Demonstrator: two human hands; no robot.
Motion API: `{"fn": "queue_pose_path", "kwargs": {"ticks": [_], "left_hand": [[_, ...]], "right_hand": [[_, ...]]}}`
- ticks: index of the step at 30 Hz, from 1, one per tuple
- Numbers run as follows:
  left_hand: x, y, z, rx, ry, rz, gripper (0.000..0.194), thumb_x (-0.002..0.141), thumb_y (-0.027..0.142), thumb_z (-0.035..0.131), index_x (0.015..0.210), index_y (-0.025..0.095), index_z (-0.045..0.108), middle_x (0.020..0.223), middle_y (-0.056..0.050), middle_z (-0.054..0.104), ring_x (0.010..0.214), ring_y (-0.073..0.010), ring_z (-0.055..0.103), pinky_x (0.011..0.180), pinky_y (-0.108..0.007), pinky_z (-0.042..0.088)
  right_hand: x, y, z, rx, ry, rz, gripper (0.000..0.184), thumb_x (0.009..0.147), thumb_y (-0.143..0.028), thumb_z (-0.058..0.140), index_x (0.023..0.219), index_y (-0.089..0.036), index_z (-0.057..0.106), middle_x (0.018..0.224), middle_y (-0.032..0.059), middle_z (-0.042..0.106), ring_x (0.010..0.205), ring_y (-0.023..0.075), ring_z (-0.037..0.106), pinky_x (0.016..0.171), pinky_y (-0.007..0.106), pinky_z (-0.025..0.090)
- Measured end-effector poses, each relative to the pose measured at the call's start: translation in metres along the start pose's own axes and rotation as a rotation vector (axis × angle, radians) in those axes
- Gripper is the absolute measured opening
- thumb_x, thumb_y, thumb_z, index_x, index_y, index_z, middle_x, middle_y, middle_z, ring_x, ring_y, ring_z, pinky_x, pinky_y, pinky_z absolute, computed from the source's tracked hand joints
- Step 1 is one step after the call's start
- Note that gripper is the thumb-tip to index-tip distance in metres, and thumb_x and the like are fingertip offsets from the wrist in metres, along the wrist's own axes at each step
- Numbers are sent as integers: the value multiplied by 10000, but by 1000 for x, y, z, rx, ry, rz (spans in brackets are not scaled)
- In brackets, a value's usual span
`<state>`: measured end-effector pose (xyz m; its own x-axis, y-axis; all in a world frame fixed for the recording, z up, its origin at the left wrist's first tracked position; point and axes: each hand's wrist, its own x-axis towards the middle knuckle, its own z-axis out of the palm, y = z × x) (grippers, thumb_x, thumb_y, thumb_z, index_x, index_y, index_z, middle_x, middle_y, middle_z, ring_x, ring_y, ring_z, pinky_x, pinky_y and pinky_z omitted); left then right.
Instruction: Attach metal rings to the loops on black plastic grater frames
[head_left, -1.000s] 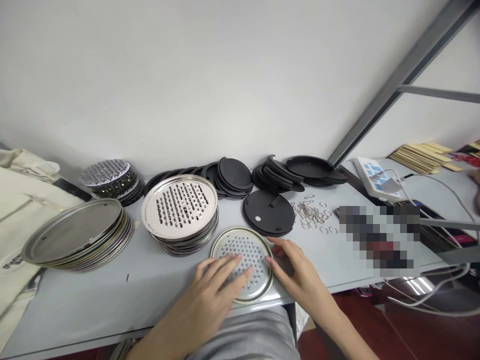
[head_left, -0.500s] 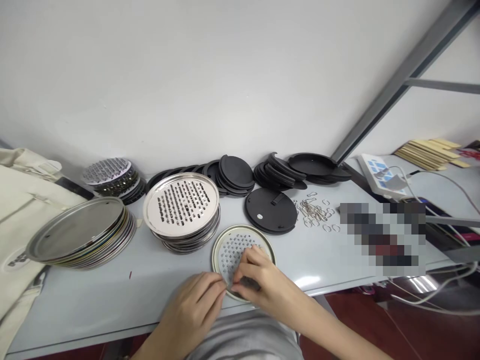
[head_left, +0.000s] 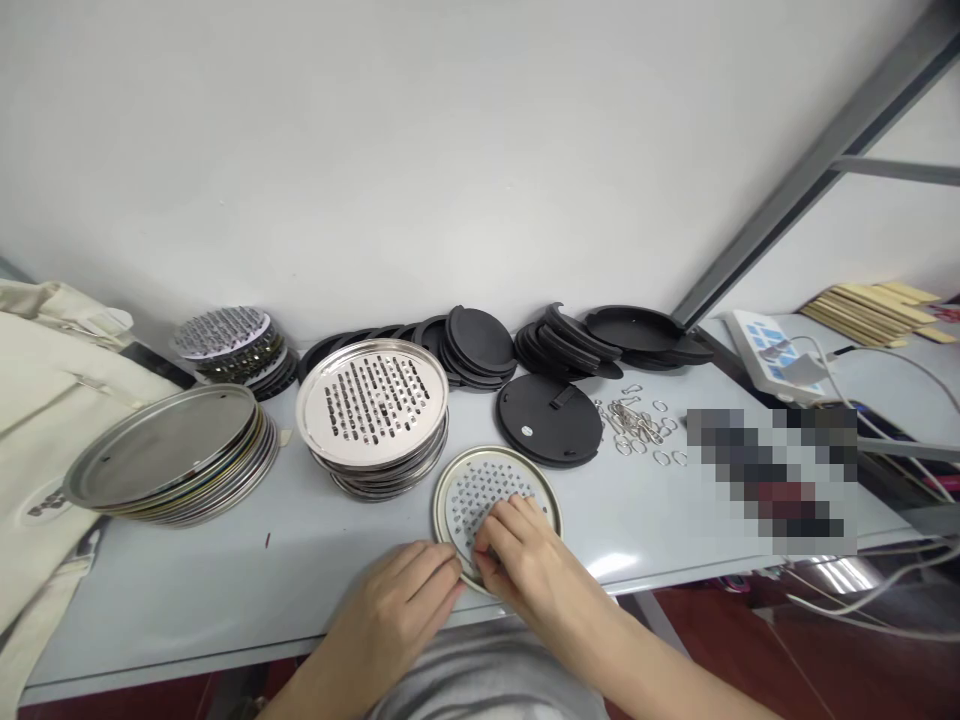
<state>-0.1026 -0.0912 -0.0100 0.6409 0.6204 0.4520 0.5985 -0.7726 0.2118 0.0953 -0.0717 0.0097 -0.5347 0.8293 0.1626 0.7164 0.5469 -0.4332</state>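
Note:
A round metal grater plate (head_left: 487,478) with a raised rim and rows of teeth lies flat at the table's front edge. My left hand (head_left: 401,600) is closed at its lower left rim, fingertips pressed together against the edge. Over the lower right part of the plate is my right hand (head_left: 521,550), fingers curled into a pinch near the left fingertips. Whatever sits between the fingers of either hand is hidden. Behind the plate rests a black round disc (head_left: 551,420) with a small white sticker.
Stacks of slotted grater plates (head_left: 375,400) and larger plain metal discs (head_left: 165,450) stand left. Black round covers (head_left: 480,345) line the wall. Metal rings and clips (head_left: 637,425) lie right, before a metal post (head_left: 795,170). A canvas bag (head_left: 45,400) is far left.
The view has shifted slightly, so everything sits a little further right. My right fingers are pinched more tightly beside the left fingertips; the grater plate stays in place.

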Motion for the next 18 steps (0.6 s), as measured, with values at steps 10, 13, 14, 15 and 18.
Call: {"fn": "queue_pose_path", "kwargs": {"ticks": [10,13,14,15,18], "left_hand": [[-8,-4,6,-50,-22,-3,226,940,51,430,1082,138,582,1030,-86,652,945,-194,616,836,-327,545],[-9,-4,6,-43,-20,-11,219,936,45,438,1071,135,585,1013,-85,654,920,-192,621,821,-320,546],[-8,-4,5,-41,-17,-9,216,938,47,432,1066,131,586,1008,-86,655,909,-191,623,814,-315,547],[-7,-4,4,-36,-10,-6,219,942,47,421,1063,127,586,1003,-88,658,900,-188,626,805,-309,549],[-3,-4,0,-9,19,34,263,970,62,345,1082,111,578,974,-96,668,875,-178,638,767,-281,552]], "right_hand": [[-3,0,1,-102,-37,-33,188,898,-35,468,793,-190,486,812,31,524,763,200,490,731,365,440],[-5,1,5,-109,-10,-56,192,909,-52,471,787,-200,480,803,26,515,760,199,492,718,351,432],[-6,1,7,-110,9,-59,193,913,-58,469,786,-203,482,803,26,513,761,199,494,722,350,431],[-6,2,9,-112,29,-58,195,917,-62,465,786,-204,483,802,28,513,762,200,496,726,350,430],[-7,3,15,-123,60,-45,205,923,-59,450,783,-205,485,789,31,509,756,202,497,728,352,427]]}}
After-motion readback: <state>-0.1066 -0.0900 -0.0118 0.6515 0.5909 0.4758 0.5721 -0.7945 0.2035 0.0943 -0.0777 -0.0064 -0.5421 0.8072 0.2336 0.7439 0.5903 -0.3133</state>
